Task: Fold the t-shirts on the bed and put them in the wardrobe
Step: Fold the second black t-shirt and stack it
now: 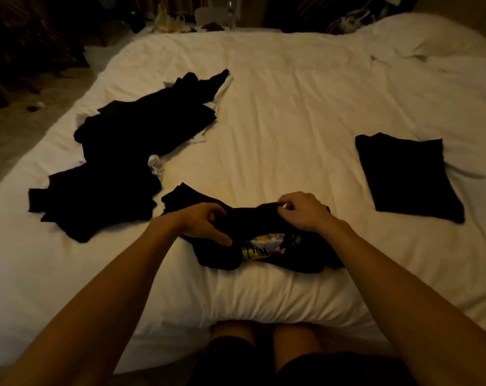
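A crumpled black t-shirt with a yellow and purple print lies near the front edge of the white bed. My left hand grips its cloth on the left side. My right hand pinches a fold of the same shirt at its top right. A pile of unfolded black and white t-shirts sprawls across the left half of the bed. One folded black t-shirt lies flat on the right.
A white pillow sits at the bed's far right corner. A cluttered table with bottles and bags stands beyond the far edge. Dark floor runs along the left side. My knees press against the bed's front edge.
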A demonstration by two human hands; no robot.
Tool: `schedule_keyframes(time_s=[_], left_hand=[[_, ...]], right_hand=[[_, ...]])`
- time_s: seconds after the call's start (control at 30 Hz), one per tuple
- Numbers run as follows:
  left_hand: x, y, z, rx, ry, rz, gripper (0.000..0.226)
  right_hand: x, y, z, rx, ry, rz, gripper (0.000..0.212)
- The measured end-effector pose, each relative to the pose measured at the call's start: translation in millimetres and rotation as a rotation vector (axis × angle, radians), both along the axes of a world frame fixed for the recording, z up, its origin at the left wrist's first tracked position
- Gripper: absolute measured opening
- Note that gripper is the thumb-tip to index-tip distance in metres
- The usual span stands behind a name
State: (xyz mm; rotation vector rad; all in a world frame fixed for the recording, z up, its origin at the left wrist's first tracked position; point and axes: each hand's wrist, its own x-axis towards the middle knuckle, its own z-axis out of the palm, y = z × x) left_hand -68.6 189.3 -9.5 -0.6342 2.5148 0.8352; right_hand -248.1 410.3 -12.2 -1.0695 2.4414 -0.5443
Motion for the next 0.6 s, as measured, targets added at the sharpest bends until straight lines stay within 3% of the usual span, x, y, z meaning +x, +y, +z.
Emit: schedule_keyframes(time_s=[0.1,0.3,0.37,0.43,0.6], left_hand=[[1,0,2,0.015,0.177,0.037,0.022],[3,17,50,0.353,0.452,0.525,0.022],[7,22,76,0.460,0.519,0.598,0.020],[16,24,101,0.531,0.554,0.550,0.021],[36,23,140,0.421,0.594,0.375,0.038]], right_hand=[[2,3,10,-0.151,-0.079,-0.048,0.018],[10,3,50,-0.311,-0.048,-0.107,0.032],[14,3,69,-0.369,-0.027,-0.120,0.033],[17,4,89,-0.435,-0.024,-0.151,0.033],[31,13,137,-0.561,0.013,-0.166,0.032]])
